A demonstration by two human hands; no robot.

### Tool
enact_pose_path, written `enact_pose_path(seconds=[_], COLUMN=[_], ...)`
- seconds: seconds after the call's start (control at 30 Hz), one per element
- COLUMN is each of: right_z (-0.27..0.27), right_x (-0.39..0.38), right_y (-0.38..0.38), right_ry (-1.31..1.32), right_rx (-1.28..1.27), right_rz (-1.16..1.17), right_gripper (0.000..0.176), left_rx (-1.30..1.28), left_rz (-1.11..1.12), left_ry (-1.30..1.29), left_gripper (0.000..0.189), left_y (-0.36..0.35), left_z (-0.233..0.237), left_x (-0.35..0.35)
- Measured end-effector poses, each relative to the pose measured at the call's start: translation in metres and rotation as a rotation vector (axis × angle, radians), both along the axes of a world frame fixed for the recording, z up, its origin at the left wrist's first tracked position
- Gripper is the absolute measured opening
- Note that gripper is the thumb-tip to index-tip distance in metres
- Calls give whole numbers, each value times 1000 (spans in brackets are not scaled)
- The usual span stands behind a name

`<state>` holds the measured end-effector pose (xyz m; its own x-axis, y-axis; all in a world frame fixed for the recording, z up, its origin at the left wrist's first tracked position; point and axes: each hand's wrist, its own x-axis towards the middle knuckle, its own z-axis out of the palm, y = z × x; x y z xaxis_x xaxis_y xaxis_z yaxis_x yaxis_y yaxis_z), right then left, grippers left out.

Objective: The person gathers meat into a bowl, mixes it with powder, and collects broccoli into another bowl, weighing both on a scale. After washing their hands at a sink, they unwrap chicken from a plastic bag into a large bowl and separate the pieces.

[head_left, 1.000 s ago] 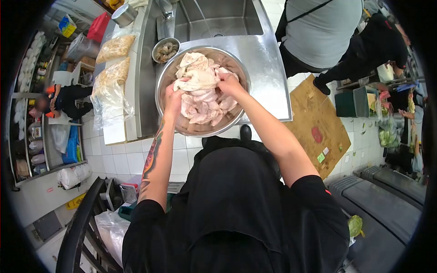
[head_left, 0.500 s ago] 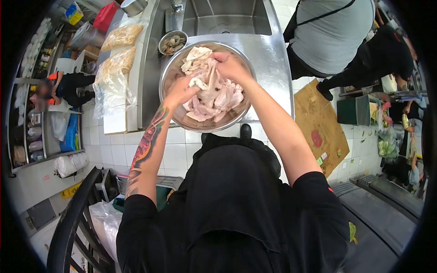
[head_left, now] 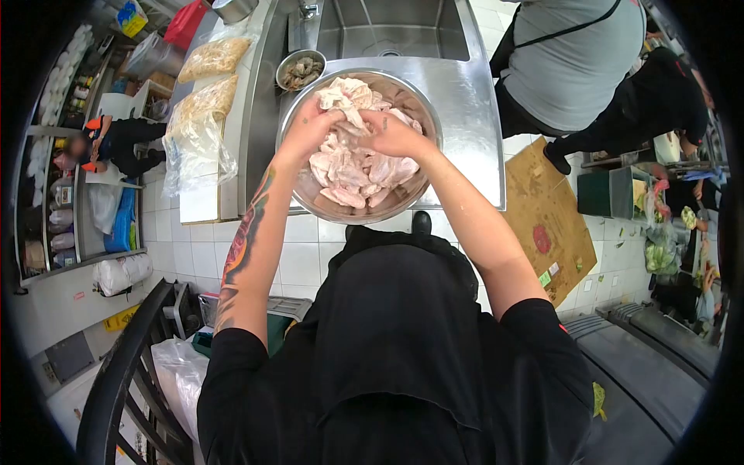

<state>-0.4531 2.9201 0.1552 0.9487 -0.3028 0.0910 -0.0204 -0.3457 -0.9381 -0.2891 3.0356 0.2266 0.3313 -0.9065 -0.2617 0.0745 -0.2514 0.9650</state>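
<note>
A large steel bowl [head_left: 425,186] on the metal counter holds many pieces of raw, pale pink chicken [head_left: 353,174]. My left hand [head_left: 311,132] is at the bowl's upper left, its fingers closed on a pale piece of chicken [head_left: 345,95]. My right hand [head_left: 391,133] reaches in from the right, fingers curled against the same piece near the middle of the bowl. Some of its fingertips are hidden among the meat. Behind the bowl on the left stands a small metal bowl [head_left: 280,76] with greyish pieces in it.
A steel sink [head_left: 391,27] lies beyond the bowl. Bags of yellowish food [head_left: 203,97] lie on the left counter. A person in a grey shirt [head_left: 573,66] stands at the right beside brown cardboard [head_left: 546,225]. Another person [head_left: 124,145] is at far left.
Both hands have moved and come closer together, lifting chicken at the upper part of the bowl. The chicken pieces have shifted. The view has moved slightly.
</note>
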Motion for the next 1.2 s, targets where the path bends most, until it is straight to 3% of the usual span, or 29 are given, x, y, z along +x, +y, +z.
enact_pose_path(seconds=[0.1, 0.13, 0.27, 0.4, 0.47, 0.5, 0.57, 0.7, 0.83, 0.9, 0.93, 0.97, 1.03, 1.2], right_z=[7, -6, 3, -3, -6, -7, -8, -34, -23, -23, -21, -19, -9, -6], right_x=[4, 11, -11, -24, -28, -30, -39, -49, -60, -65, -66, -65, -64, -31], right_y=[-7, -13, -28, -38, -38, -37, -28, -30, -26, -33, -35, -36, -34, -39], right_ry=[113, -102, -149, -242, -273, -290, -234, -45, -20, -39, -57, -58, -157, -120], right_rx=[236, 211, 474, 383, 362, 350, 379, 351, 356, 355, 355, 360, 373, 610], right_rz=[-264, -306, -460, -567, -601, -619, -584, -604, -637, -636, -631, -632, -652, -469], right_gripper=[34, 32, 34, 38, 41, 43, 43, 44, 45, 47, 49, 49, 53, 59], left_rx=[-124, -189, -101, -132, -198, -195, 129, 405, 286, 141, 29, 32, -125, -268], left_rz=[-107, -160, -67, -41, -186, -185, -293, -110, -128, -72, -37, -40, 36, -60], left_ry=[30, 28, -89, -293, -1082, -1080, -1108, -1185, -1207, -978, -1003, -1005, -531, -296], left_gripper=[51, 52, 51, 52, 56, 56, 64, 58, 52, 45, 33, 33, 23, 21], left_y=[-4, -6, -14, -41, -56, -60, -76, -87, -87, -81, -72, -72, -68, -58], left_z=[0, -3, -34, -92, -115, -122, -130, -110, -146, -147, -124, -121, -102, -43], left_x=[8, 15, 51, 68, 67, 60, 43, 11, 44, 58, 56, 64, 73, 65])
